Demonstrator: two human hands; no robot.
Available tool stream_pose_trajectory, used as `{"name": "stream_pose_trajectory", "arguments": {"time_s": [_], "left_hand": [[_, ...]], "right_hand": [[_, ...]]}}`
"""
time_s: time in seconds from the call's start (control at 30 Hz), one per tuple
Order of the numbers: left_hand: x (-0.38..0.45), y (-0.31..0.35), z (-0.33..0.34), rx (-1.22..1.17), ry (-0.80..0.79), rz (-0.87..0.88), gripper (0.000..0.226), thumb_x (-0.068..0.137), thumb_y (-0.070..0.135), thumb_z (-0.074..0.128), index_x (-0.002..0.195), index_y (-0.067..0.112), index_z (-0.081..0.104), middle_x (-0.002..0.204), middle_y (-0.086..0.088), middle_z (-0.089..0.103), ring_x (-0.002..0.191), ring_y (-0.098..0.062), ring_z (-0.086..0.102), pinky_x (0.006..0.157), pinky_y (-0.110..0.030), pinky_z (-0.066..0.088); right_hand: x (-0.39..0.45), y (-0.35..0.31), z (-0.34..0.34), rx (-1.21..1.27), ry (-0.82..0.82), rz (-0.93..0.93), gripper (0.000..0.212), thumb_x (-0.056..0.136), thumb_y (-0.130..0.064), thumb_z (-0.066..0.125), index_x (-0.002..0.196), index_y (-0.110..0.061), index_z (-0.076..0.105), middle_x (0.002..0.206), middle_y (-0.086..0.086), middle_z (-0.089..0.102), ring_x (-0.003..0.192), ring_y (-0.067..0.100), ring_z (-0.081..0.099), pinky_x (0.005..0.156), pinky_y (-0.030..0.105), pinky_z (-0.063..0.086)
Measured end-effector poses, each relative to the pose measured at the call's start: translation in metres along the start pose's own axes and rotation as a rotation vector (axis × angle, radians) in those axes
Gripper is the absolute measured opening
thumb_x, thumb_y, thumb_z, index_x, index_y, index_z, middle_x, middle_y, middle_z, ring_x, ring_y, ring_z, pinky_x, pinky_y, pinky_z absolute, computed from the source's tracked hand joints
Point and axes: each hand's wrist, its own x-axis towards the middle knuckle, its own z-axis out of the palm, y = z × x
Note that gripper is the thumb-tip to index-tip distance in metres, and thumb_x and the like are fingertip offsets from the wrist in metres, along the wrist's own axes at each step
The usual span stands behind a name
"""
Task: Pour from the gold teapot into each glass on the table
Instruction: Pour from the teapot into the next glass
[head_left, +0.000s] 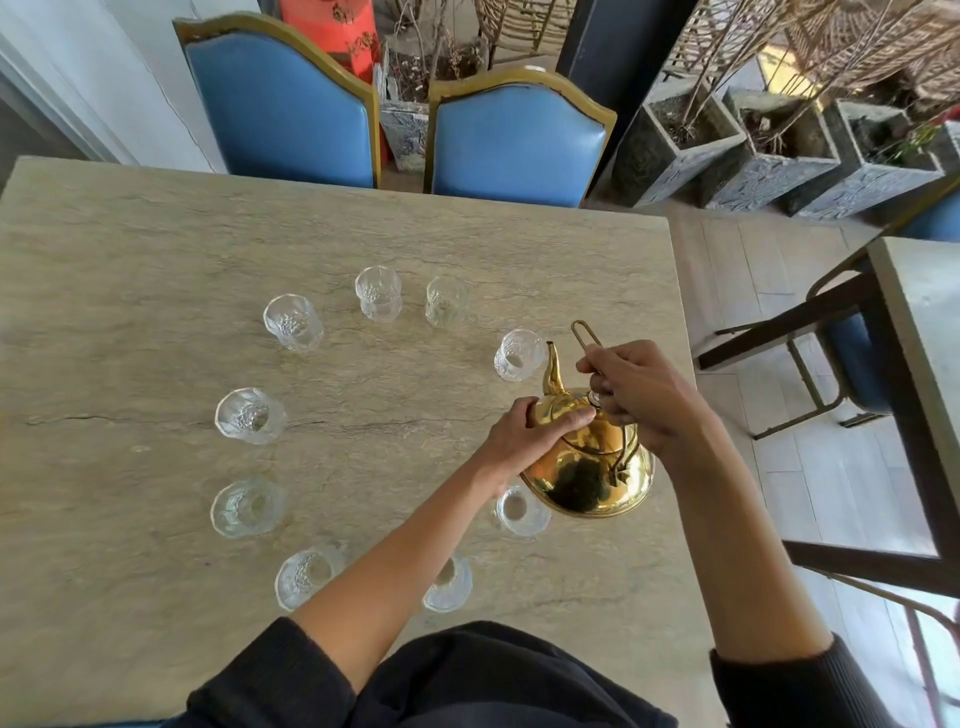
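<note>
Right hand (641, 392) is gripping the wire handle (587, 335) of the gold teapot (592, 467), holding it tilted above the worktop (156, 234) at centre right of the frame, spout (551, 366) pointing at the nearest glass (518, 355), probably lining up a pour. Left hand (530, 428) is pressing flattish fingers on the lid, likely so it stays on while tipping. The other eight glasses are standing in a ring, reachable one by one.
</note>
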Motion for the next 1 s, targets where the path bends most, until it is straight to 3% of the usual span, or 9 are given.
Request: {"name": "stream_pose_trajectory", "arguments": {"time_s": [0.13,0.4,0.87,1.0], "left_hand": [[0.003,-0.003,-0.003,0.009,-0.003,-0.027,0.125,0.052,0.092,0.080,0.153,0.023,0.053,0.139,-0.004,0.069,0.126,-0.024,0.070,0.106,-0.041,0.062],[0.004,-0.007,-0.005,-0.013,-0.007,-0.020,0.116,0.054,0.090,0.083,0.145,0.022,0.059,0.132,-0.005,0.073,0.121,-0.023,0.073,0.104,-0.045,0.065],[-0.008,0.001,0.003,-0.025,-0.008,-0.006,0.119,0.051,0.091,0.080,0.144,0.022,0.057,0.131,-0.003,0.071,0.119,-0.021,0.072,0.101,-0.040,0.065],[-0.008,0.002,0.005,-0.024,-0.016,-0.005,0.112,0.059,0.087,0.082,0.145,0.021,0.057,0.131,-0.004,0.071,0.119,-0.022,0.072,0.100,-0.040,0.065]], "right_hand": [[0.005,0.000,0.002,0.004,-0.004,0.013,0.031,0.106,-0.022,0.047,0.090,-0.001,0.064,0.052,-0.004,0.044,0.036,0.003,0.035,0.035,0.018,0.028],[0.005,0.002,0.004,-0.006,-0.007,0.008,0.029,0.106,-0.021,0.047,0.091,-0.003,0.063,0.056,-0.003,0.043,0.038,0.003,0.035,0.035,0.018,0.029],[-0.002,0.000,-0.002,-0.036,0.006,-0.012,0.029,0.105,-0.022,0.048,0.090,-0.003,0.063,0.056,-0.003,0.043,0.038,0.004,0.035,0.035,0.019,0.028],[-0.005,-0.001,-0.004,-0.026,0.000,-0.020,0.028,0.105,-0.022,0.048,0.090,-0.003,0.063,0.055,-0.003,0.044,0.037,0.003,0.035,0.035,0.018,0.028]]}}
